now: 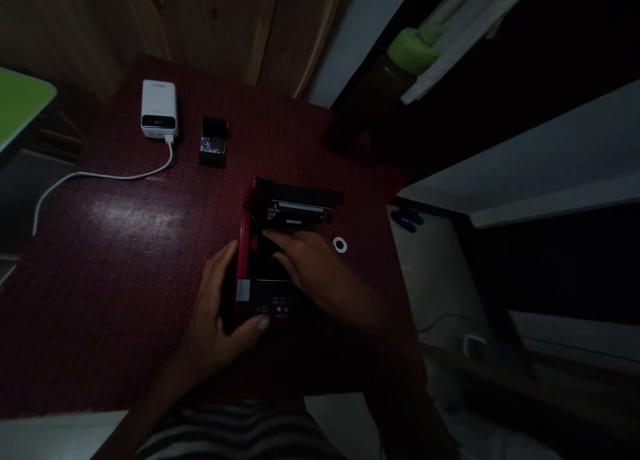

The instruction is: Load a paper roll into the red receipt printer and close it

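Red-edged device (270, 300) is clasped at its edge by left hand (215, 307); right hand (313, 267) lies across it, its grip unclear. Even support is advised.

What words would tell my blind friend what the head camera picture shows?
The left hand and right hand are on a black device with a red edge, on a dark red table. A white power bank with its cable and a small black box sit farther off, and a white ring lies near the right hand.
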### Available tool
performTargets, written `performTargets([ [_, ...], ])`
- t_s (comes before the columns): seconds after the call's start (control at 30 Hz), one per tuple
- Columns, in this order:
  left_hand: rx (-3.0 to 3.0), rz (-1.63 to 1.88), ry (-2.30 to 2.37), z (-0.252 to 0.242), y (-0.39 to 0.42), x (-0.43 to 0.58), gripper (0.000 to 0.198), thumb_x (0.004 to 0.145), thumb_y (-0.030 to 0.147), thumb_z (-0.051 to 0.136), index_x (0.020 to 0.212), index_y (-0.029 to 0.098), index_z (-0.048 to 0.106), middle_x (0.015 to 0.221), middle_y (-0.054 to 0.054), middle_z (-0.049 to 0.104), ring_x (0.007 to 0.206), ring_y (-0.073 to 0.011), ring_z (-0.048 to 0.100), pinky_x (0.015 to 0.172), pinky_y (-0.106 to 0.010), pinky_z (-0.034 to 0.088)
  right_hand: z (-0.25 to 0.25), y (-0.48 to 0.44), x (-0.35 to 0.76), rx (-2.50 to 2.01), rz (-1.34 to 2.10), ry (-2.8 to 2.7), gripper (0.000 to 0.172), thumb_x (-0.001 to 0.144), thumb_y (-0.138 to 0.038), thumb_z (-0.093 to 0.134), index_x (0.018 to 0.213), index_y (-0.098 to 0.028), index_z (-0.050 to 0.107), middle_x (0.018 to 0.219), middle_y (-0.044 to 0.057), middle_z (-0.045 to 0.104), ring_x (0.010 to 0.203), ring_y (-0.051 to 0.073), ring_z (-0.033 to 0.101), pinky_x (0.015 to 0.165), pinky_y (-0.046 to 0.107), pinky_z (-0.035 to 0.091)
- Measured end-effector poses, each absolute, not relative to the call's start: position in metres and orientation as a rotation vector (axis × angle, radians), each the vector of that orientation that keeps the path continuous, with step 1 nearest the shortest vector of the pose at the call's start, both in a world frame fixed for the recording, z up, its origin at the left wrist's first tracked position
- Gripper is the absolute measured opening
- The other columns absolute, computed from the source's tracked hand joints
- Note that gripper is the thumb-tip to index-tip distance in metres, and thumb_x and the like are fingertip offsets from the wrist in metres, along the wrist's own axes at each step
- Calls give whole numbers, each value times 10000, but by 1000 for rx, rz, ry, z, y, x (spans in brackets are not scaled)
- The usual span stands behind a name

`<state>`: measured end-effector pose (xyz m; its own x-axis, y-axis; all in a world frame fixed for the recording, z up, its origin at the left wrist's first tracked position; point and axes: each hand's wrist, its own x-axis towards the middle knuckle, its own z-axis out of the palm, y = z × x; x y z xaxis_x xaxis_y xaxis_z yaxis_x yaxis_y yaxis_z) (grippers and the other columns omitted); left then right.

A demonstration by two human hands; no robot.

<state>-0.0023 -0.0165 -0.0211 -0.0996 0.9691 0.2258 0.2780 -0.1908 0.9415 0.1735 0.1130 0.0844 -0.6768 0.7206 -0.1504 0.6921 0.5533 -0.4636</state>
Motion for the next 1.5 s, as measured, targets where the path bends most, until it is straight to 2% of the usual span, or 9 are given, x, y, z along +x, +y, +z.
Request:
performTargets([
  [0.1,1531,1326,1377,-21,-16,-4,917,1031,540,772,1815,366,329,1783,-137,463,1646,-420,450,1332,-661,414,92,106,190,-990,951,-2636,386,1102,-44,540,1333,-237,781,1319,70,839,1228,221,766,1089,392,596],
  [0.27,1431,1248,1382,-8,-19,-11,883,1020,551,789,1783,340,399,1764,-137,496,1628,-422,488,1336,-656,418,94,101,201,-864,1011,-2679,266,1117,-86,574,1067,-217,799,1106,60,835,1046,211,722,991,371,585],
  [0.6,1377,1494,1394,44,62,-19,628,1136,634,586,1687,333,569,1740,-38,570,1621,-341,522,1315,-548,454,78,73,212,-803,419,-2404,242,1140,-109,578,1057,-181,794,958,73,809,907,208,712,892,375,616],
  [0.73,1311,1579,1360,51,78,-12,459,1140,635,581,1374,302,793,1454,-43,752,1469,-344,654,1263,-554,499,71,47,213,-907,157,-2338,221,1111,-75,630,1079,-189,816,1052,79,866,991,212,757,949,361,651],
  [0.9,1147,1517,1505,55,50,-1,172,1014,405,807,914,267,789,1550,-31,730,1561,-325,600,1284,-475,493,63,24,212,-986,-161,-2321,204,1103,-78,648,1112,-214,799,1257,82,888,1219,226,786,1023,360,632],
  [0.97,1059,1469,1504,50,35,2,167,935,378,867,1049,272,807,1622,-42,685,1566,-339,602,1235,-463,546,61,21,210,-1029,-155,-2314,185,1105,-107,657,1108,-237,790,1375,89,859,1326,244,770,1083,400,628],
  [1.07,889,1375,1506,39,19,4,584,930,425,858,1487,328,709,1687,-62,639,1577,-344,598,1207,-467,583,59,21,208,-1080,-22,-2295,157,1106,-151,661,1059,-243,780,1412,104,844,1361,261,779,1129,442,630],
  [1.13,809,1284,1508,35,12,5,704,963,448,824,1627,337,616,1716,-68,618,1586,-345,593,1232,-477,571,57,23,207,-1081,43,-2287,169,1117,-165,631,1061,-230,776,1358,107,865,1308,260,813,1124,443,639],
  [1.5,791,1248,1456,34,14,6,665,970,458,825,1597,307,663,1613,-82,714,1482,-363,689,1135,-456,640,50,21,213,-1141,251,-2335,168,1150,-175,571,1200,-197,730,1427,110,836,1404,251,763,1183,436,597],
])
